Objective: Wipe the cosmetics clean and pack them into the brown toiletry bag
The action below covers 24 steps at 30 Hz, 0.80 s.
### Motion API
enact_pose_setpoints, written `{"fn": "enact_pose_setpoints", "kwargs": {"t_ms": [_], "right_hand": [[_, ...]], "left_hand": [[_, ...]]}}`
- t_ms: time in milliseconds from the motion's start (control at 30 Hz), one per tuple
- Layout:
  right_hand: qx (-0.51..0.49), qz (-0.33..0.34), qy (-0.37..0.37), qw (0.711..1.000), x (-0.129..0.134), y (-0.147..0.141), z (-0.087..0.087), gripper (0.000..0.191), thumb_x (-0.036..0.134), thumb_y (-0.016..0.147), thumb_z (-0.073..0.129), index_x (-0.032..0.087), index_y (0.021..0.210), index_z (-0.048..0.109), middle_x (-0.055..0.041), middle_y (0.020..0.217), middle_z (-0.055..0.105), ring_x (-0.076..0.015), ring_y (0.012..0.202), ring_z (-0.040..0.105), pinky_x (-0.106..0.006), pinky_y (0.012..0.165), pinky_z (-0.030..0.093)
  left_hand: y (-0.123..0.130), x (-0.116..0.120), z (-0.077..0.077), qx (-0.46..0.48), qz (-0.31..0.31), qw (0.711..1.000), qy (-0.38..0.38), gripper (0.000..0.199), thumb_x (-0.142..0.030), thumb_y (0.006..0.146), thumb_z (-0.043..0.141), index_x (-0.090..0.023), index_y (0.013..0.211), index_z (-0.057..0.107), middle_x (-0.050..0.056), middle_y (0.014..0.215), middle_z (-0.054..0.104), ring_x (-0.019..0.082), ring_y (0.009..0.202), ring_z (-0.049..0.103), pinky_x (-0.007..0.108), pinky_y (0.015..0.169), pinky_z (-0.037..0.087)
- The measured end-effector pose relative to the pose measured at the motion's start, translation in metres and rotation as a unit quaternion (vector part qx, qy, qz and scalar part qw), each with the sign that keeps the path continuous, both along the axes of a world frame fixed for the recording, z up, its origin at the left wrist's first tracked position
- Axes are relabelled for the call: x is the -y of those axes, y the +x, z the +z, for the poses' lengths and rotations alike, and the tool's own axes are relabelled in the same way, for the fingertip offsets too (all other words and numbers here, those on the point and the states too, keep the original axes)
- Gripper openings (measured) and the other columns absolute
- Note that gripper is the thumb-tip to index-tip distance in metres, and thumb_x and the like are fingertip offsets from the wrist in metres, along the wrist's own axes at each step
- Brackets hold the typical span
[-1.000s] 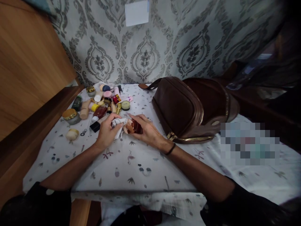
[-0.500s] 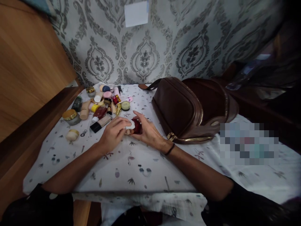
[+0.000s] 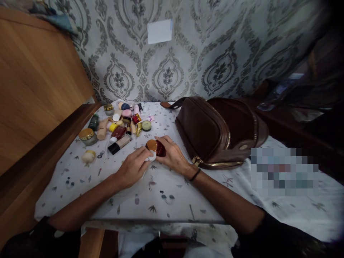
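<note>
My right hand (image 3: 174,156) is closed around a dark red jar (image 3: 161,148) with a shiny copper-coloured lid (image 3: 151,144), tilted over the front middle of the table. My left hand (image 3: 135,165) pinches a small white wipe (image 3: 152,156) against the jar's near side, just below the lid. Whether the wipe is cloth or cotton I cannot tell. To the left of the hands lies a foundation bottle (image 3: 119,144) with a black cap. Behind it are a red bottle (image 3: 118,133) with a white cap and a round pale green pot (image 3: 146,125).
Several cosmetics, including a gold-lidded jar (image 3: 87,137), cluster at the back left. A brown leather backpack (image 3: 199,132) lies at right with its zip undone. The patterned tablecloth (image 3: 129,204) runs to the front edge. A wooden panel (image 3: 40,61) borders the left.
The jar has turned so its copper-coloured lid now shows. The white wipe has shifted from over the jar to its near side. The whole view has tilted slightly upward.
</note>
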State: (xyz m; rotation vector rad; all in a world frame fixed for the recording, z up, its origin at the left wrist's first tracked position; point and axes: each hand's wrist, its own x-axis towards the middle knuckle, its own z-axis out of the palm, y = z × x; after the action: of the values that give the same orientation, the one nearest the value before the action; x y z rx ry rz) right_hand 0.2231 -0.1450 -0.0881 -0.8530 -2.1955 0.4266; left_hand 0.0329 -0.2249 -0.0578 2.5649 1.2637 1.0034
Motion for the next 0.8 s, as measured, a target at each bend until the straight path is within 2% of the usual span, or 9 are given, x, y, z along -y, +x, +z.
{"fn": "enact_pose_setpoints", "kwargs": {"t_ms": [133,367,500,633,733,800], "right_hand": [[-0.007,0.012,-0.008,1.000,0.001,-0.001,0.001,0.058,0.027,0.075,0.077,0.018,0.128,0.056,-0.0098,0.110,0.057,-0.0259,0.099,0.061,-0.040,0.085,0.054],[-0.039,0.043,-0.025,0.998,0.005,-0.001,0.007,0.052,0.023,0.078,0.075,0.018,0.127,0.056,-0.0094,0.111,0.058,-0.0246,0.105,0.060,-0.039,0.093,0.051],[-0.041,0.050,-0.044,0.997,0.007,-0.001,0.009,0.057,0.019,0.073,0.078,0.018,0.126,0.057,-0.0082,0.111,0.058,-0.0233,0.106,0.059,-0.037,0.094,0.050],[-0.065,0.056,-0.048,0.995,0.007,0.001,0.008,0.056,0.028,0.075,0.079,0.018,0.125,0.056,-0.0093,0.113,0.058,-0.0229,0.106,0.059,-0.037,0.094,0.051],[-0.072,0.066,-0.059,0.994,0.007,0.001,0.007,0.057,0.031,0.076,0.079,0.017,0.126,0.056,-0.0102,0.115,0.058,-0.0223,0.107,0.060,-0.036,0.096,0.050],[-0.074,0.067,-0.065,0.993,0.006,0.001,0.005,0.056,0.034,0.077,0.079,0.017,0.126,0.056,-0.0099,0.115,0.057,-0.0218,0.107,0.060,-0.036,0.098,0.050]], "left_hand": [[0.013,-0.005,0.007,0.006,-0.015,1.000,0.010,0.020,-0.018,0.099,0.042,-0.019,0.105,0.061,0.007,0.100,0.061,0.020,0.095,0.061,0.031,0.084,0.050],[0.013,-0.024,0.022,0.089,0.027,0.995,-0.047,0.021,-0.029,0.097,0.047,-0.018,0.105,0.063,0.007,0.097,0.062,0.021,0.096,0.061,0.033,0.087,0.049],[0.007,-0.036,0.020,0.157,0.075,0.981,-0.089,0.025,-0.037,0.093,0.048,-0.018,0.097,0.064,0.006,0.093,0.066,0.022,0.089,0.062,0.034,0.083,0.049],[-0.003,-0.049,0.006,0.264,0.114,0.937,-0.199,0.036,-0.050,0.083,0.059,-0.017,0.095,0.066,0.005,0.087,0.068,0.021,0.078,0.062,0.029,0.070,0.049],[-0.011,-0.050,-0.005,0.335,0.124,0.882,-0.306,0.053,-0.060,0.072,0.068,-0.015,0.099,0.067,0.001,0.074,0.065,0.015,0.059,0.055,0.024,0.053,0.044],[-0.014,-0.045,-0.010,0.371,0.130,0.847,-0.357,0.060,-0.061,0.066,0.074,-0.015,0.102,0.067,-0.002,0.067,0.061,0.012,0.052,0.050,0.022,0.047,0.040]]}}
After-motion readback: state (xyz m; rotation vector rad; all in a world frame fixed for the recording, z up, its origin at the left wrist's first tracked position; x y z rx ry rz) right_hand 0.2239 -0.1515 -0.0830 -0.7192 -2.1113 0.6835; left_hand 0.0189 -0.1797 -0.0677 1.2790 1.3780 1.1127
